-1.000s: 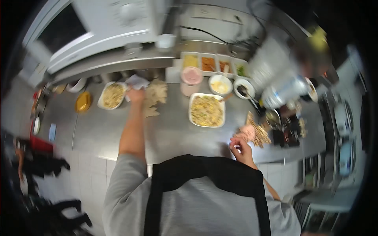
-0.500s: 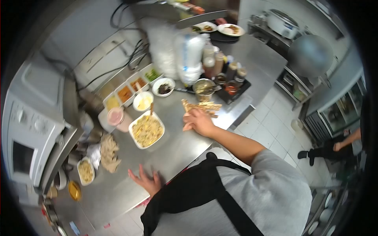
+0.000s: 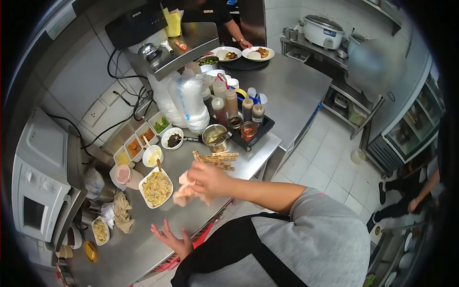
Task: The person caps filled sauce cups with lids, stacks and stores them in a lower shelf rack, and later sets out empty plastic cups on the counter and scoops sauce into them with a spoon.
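Note:
My right hand is closed on a crumpled pinkish cloth, held over the steel counter just right of a square white bowl of fried rice. Beyond that hand lies a bundle of wrapped chopsticks. Near the counter's front edge my left hand has its fingers spread, with nothing in it. A beige cloth lies to its upper left, beside a smaller white bowl of rice. Behind the square bowl are a pink-lidded tub and a small white bowl.
Topping trays line the wall. A metal pot stands by a black tray of sauce bottles. A microwave is at left. Another person's hand touches a plate at the back; a second person is at far right.
The view has swung toward the right. My right hand has lifted the pinkish cloth from beside the chopsticks and moved it toward the square bowl. My left hand has left the white paper and is spread open.

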Available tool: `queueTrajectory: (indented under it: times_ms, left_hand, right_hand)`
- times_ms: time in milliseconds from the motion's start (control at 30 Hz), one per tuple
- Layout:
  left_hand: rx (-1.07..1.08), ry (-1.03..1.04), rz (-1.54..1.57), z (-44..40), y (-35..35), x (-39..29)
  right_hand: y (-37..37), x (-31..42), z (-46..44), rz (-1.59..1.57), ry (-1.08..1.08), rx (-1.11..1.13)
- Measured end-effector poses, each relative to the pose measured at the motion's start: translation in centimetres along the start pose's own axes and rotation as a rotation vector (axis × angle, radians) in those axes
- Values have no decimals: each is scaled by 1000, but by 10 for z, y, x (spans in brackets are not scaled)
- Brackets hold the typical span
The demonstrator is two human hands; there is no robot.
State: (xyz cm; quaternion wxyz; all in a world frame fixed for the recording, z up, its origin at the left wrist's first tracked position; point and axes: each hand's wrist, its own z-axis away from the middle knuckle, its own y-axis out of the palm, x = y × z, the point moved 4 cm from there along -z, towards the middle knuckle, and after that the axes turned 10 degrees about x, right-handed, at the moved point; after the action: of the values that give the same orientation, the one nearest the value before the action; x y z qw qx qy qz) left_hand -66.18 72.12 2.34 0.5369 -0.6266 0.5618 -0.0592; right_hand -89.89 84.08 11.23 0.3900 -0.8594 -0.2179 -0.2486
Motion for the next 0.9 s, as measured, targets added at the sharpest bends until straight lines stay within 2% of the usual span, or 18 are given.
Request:
queueTrajectory:
  times_ms: [100, 200, 300, 433, 500, 533, 567, 600, 667, 733, 800, 900]
  left_hand:
    - [55, -19, -26, 13, 30, -28]
    - [114, -45, -53, 29, 56, -61]
    - [151, -81, -56, 49, 77, -83]
    - [136, -199, -64, 74, 81, -112]
    - [122, -298, -63, 84, 73, -125]
    - [107, -338, -72, 96, 69, -124]
    - [67, -349, -98, 108, 62, -125]
    - [55, -387, -137, 122, 56, -125]
    - [32, -439, -176, 142, 43, -125]
    - [8, -486, -143, 157, 34, -122]
    - [-40, -534, -164, 167, 27, -118]
    - [-72, -549, -142, 177, 24, -106]
  right_hand:
    - [24, -36, 23, 92, -60, 138]
    - [60, -62, 64, 335, -51, 427]
    - [73, -87, 87, 259, -278, 335]
    - [65, -123, 77, 7, -278, 198]
    - [80, -150, 71, -186, -166, 269]
    - [76, -146, 77, 137, -307, 191]
    - [65, -130, 70, 113, -387, 190]
    - [56, -117, 70, 152, -311, 250]
    - [59, -108, 61, 191, -398, 202]
    - [67, -117, 51, 286, -215, 299]
    - [59, -132, 25, 72, -44, 271]
    - [21, -130, -29, 12, -49, 38]
